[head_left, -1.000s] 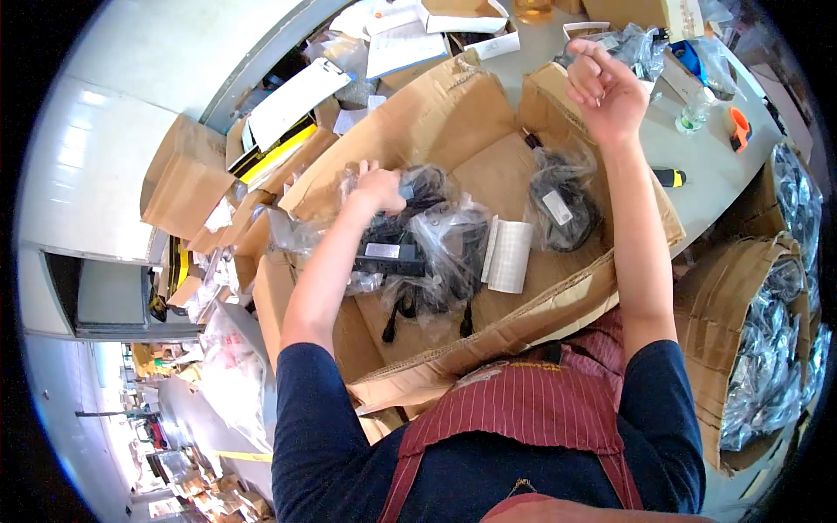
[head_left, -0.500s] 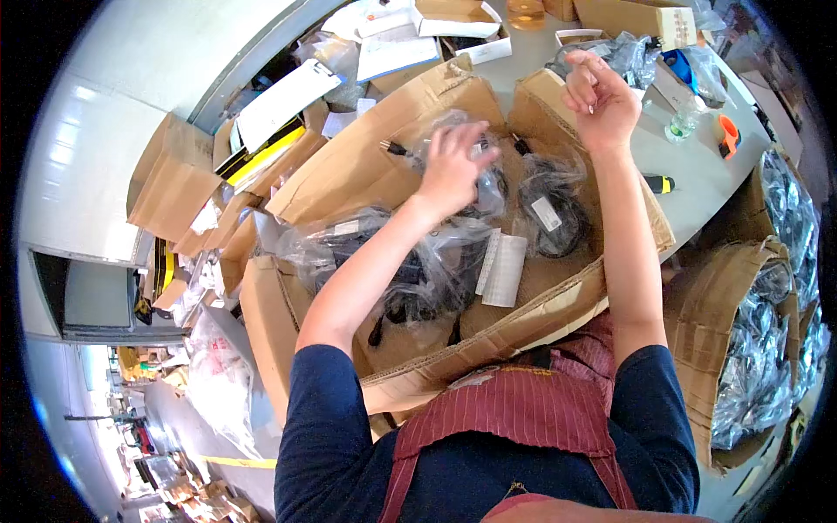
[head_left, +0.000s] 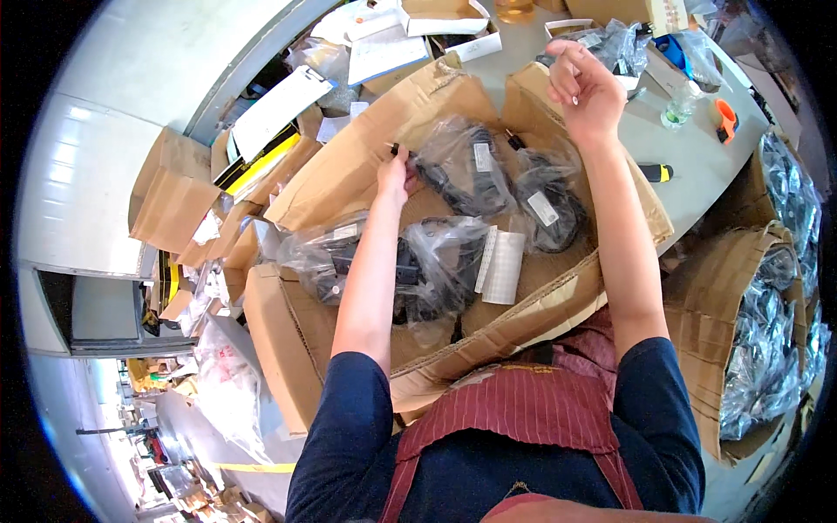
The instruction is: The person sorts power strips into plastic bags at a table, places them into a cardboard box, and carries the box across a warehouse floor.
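Inside an open cardboard box (head_left: pixel 318 196), my left hand (head_left: pixel 396 179) is closed around a black power plug (head_left: pixel 395 150), whose prongs stick out past my fingers. Right of that hand lies a bagged black power cord (head_left: pixel 462 166) with a white label. Another bagged cord (head_left: pixel 547 205) rests at the box's right side, its plug (head_left: pixel 515 139) poking out of the bag. My right hand (head_left: pixel 588 94) is raised over the box's far right edge, fingers loosely bent and apart, with nothing visible in them. Beneath my left forearm are more bagged black cords and adapters (head_left: pixel 397 266).
A sheet of white labels (head_left: pixel 503 266) lies in the box. On the grey table (head_left: pixel 706 187) are a yellow-black tool handle (head_left: pixel 656 173), orange tape (head_left: pixel 725 120) and a clear bottle (head_left: pixel 680 106). Another box (head_left: pixel 697 318) at right holds bagged items. Clipboards (head_left: pixel 281 106) and cartons stand at left.
My left hand has moved left off the middle bagged cord and closed on its plug. The bagged cord now shows fully. My right hand has barely moved.
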Demonstrator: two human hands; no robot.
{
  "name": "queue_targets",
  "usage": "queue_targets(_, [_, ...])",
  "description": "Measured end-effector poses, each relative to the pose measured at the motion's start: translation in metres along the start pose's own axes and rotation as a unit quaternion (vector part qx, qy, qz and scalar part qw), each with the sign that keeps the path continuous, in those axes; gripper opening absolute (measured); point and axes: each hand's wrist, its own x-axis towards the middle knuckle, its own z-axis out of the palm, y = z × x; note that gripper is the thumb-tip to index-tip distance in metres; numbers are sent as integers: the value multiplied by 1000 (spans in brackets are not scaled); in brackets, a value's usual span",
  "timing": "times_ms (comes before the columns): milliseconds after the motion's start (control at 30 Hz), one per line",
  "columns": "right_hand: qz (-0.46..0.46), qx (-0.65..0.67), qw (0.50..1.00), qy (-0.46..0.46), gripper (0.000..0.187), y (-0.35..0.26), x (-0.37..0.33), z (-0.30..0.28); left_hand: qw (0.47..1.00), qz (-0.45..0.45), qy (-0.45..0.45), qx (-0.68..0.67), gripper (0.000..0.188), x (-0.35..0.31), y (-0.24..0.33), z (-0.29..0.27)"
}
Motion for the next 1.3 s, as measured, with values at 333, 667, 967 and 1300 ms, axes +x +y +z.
queue_targets(333, [-5, -12, 1000, -4, 27, 2, -1, -5, 960, 88, -107, -242, 25, -65, 16, 70])
queue_targets(667, [-5, -98, 992, -77, 25, 7, -7, 9, 927, 295, -127, -195, 26, -122, 45, 74])
queue_targets(967, [8, -218, 967, -131, 40, 21, -12, 19, 932, 296, -119, -171, 25, -134, 38, 86])
queue_targets(1300, [45, -227, 956, -180, 34, 39, -12, 16, 923, 213, -188, -261, 28, -131, 44, 70])
